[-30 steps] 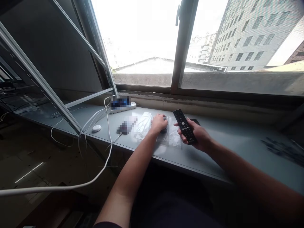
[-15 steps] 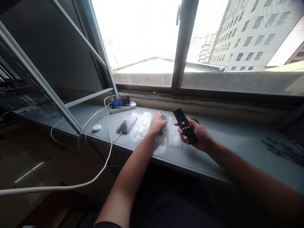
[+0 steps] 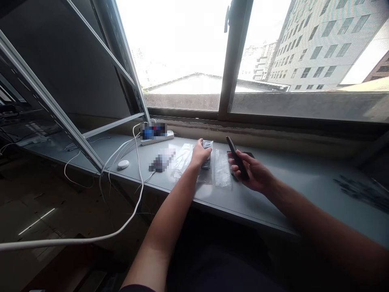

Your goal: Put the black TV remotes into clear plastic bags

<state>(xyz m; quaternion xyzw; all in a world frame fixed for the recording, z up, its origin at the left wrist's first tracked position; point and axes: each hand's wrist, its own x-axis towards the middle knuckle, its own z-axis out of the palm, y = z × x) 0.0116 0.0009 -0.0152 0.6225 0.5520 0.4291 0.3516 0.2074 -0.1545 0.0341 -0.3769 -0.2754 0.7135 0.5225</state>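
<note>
— What's at the far left?
— Slanted metal bars (image 3: 45, 97), and white cables (image 3: 133, 170) trailing off the grey surface (image 3: 304, 182). A small white puck (image 3: 123, 164) lies beside the cables. A white strip (image 3: 156, 138) sits at the back under the window (image 3: 182, 48), its top blurred.

— And further in?
— A blurred patch, then a clear sleeve (image 3: 182, 158) lying flat, just beside the left hand (image 3: 199, 154).

— What does that hand have?
— Its fingers are curled on the upper end of a clear bag (image 3: 206, 174) with a dark thing (image 3: 207, 160) inside. The bag's top is raised and its lower end reaches down to the surface.

— Next?
— A second sleeve (image 3: 223, 172) lies flat between the two hands.

— And the right hand (image 3: 252, 172)?
— It is wrapped round the lower half of a black remote (image 3: 234, 152), held above the surface. The remote is turned on edge, its narrow side showing and its tip towards the window. A dark flat thing (image 3: 249, 154) lies behind the hand, partly hidden.

— Far right?
— Dark marks (image 3: 358, 188) on the surface, too blurred to tell.
</note>
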